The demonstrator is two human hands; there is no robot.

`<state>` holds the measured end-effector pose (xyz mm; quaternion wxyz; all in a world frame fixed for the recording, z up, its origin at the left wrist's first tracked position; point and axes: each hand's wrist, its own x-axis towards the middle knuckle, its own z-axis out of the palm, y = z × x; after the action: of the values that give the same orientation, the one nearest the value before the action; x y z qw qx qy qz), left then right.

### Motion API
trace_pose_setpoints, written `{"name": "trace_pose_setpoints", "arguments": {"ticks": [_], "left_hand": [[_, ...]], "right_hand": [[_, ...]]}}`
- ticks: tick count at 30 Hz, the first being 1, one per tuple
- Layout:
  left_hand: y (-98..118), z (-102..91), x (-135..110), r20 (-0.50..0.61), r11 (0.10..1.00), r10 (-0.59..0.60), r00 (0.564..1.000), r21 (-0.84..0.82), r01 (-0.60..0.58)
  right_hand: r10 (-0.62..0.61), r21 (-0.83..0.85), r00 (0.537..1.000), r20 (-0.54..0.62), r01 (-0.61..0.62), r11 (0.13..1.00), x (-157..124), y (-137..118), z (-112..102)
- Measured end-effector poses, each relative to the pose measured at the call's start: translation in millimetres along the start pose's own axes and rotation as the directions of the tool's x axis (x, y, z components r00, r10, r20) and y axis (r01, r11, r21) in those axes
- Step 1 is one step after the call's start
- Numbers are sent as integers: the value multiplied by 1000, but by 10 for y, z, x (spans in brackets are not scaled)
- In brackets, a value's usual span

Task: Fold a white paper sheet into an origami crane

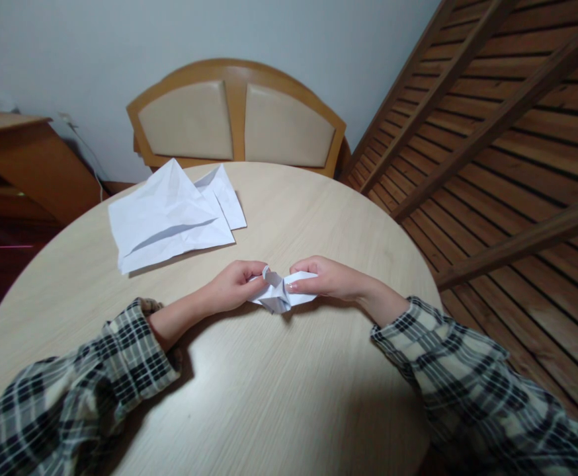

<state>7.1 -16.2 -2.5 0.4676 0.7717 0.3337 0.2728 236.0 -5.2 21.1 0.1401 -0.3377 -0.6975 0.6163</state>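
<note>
Gripping left hand: your thumb and fingers are closed in a pinch on the left end of the folded paper, with only the paper's thickness between them
Right hand: your thumb lies along the near face of the right end, fingers behind it, pinched just as closely
Folded paper: between your two hands, over the middle of the round table; whether its underside touches the wood, you cannot tell
Paper weight: probably next to nothing, so light fingertip pressure should do
Flat ends: likely the firmest part and your best hold, one in each hand
Raised flap: thin, and likely to bend or crumple if you press on it
Creased middle: apt to spring open or tear if you tug hard; ease it
Paper surface: looks dry and matte, so expect little slipping under bare fingers
Larger white papers: overlapping near the table's far left edge, well apart from your hands; probably floppier, best lifted by a folded edge
</note>
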Motion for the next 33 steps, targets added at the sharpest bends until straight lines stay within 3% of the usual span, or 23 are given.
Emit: {"name": "trace_pose_setpoints", "arguments": {"ticks": [26, 33], "left_hand": [[-87, 6, -3, -136, 1000, -8, 991, -23, 5], [-30, 30, 16, -259, 1000, -3, 966, -29, -4]], "right_hand": [[-41, 26, 998, -54, 42, 999, -9, 12, -90], [-91, 46, 989, -118, 97, 994, -4, -28, -61]]}}
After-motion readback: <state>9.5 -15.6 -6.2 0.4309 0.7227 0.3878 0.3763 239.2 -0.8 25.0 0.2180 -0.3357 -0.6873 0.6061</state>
